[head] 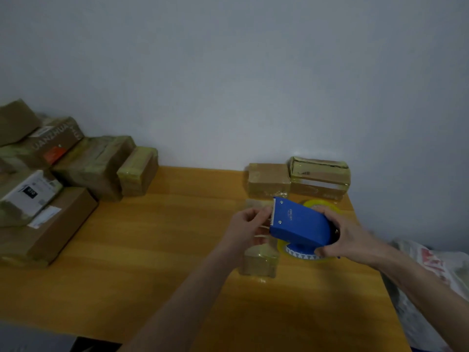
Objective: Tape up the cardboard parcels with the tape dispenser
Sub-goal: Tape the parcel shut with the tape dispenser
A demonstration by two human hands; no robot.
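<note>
A blue tape dispenser [299, 222] with a yellowish roll of clear tape is held above the wooden table [157, 250]. My right hand [342, 237] grips its rounded rear end. My left hand [250, 224] pinches the tape end at the toothed blade on the dispenser's left. Below the hands a small cardboard parcel [258, 260], wrapped in shiny tape, lies on the table, partly hidden by my left hand and the dispenser.
Two taped parcels [269, 180] [319, 177] stand against the wall at the back right. A pile of several cardboard boxes [63, 174] fills the left side. A crumpled plastic bag [431, 270] lies off the table's right edge.
</note>
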